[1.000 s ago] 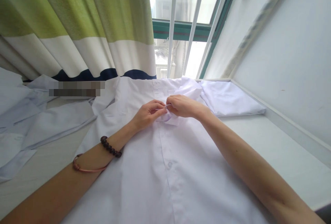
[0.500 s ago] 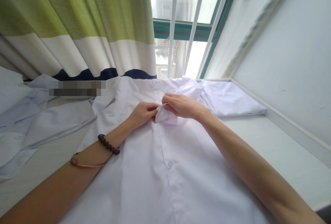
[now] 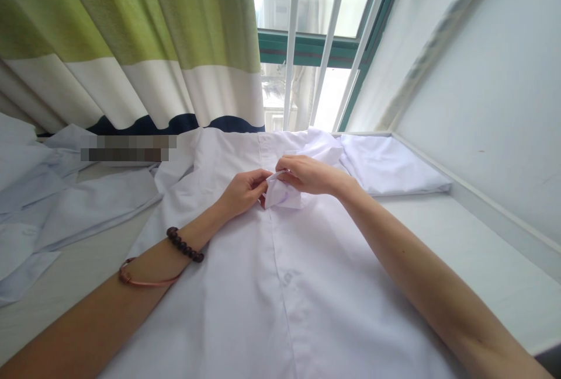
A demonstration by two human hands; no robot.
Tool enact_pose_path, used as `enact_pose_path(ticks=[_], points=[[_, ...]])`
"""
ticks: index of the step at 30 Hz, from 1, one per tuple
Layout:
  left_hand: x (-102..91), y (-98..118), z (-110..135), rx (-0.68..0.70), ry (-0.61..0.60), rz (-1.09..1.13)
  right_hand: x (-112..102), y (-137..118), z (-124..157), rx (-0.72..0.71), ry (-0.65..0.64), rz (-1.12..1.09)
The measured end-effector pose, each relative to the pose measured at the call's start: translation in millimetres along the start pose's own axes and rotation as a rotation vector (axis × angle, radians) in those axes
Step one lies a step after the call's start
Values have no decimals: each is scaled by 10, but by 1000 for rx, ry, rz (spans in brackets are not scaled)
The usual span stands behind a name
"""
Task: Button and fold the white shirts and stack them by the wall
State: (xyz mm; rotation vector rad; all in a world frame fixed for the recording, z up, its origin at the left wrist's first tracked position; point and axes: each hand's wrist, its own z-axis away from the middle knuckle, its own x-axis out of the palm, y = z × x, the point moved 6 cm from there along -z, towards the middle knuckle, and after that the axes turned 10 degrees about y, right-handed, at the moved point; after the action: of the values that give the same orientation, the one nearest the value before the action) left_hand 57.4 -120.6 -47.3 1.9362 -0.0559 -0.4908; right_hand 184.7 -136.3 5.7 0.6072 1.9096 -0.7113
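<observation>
Two hands worked close together on the white shirt (image 3: 236,285), spread across the worktop (image 3: 460,250) from 12 to 6 o'clock. At 9 o'clock of the turned-up fold (image 3: 283,193), the left hand (image 3: 240,193) had its grip closed, thumb to fingers, on the cloth's edge; at 2 o'clock the right hand's (image 3: 312,173) grip pinched the fold itself. From my remote seat, I judged that the thin fabric could slip out if either pinch loosened, and that an uneven pull could crease the front. I could not tell what the fingertips hid. Compared with a second earlier, the fingertips had parted slightly and the fold showed between them; the lower button (image 3: 288,277), at 6 o'clock, stayed put.
</observation>
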Motion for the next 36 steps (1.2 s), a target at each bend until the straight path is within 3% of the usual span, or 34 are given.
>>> enact_pose_path(ticks=[6,17,23,27,31,34,36], points=[[-46,17,30,22,56,-125,-14,-7,19,40,-36,9],[-55,-16,16,-89,114,-25,23,-36,8,104,-42,81],[-115,27,12,-8,243,-156,21,-29,-26,205,8,193],[-96,24,10,46,246,-128,-46,-3,-18,193,88,60],[-105,66,17,100,267,-112,-132,68,19,190,124,-217],[-180,222,0,219,262,-175,-152,87,73,253,-23,-457],[-230,368,-34,285,140,-241,-162,74,130,321,-159,-561]])
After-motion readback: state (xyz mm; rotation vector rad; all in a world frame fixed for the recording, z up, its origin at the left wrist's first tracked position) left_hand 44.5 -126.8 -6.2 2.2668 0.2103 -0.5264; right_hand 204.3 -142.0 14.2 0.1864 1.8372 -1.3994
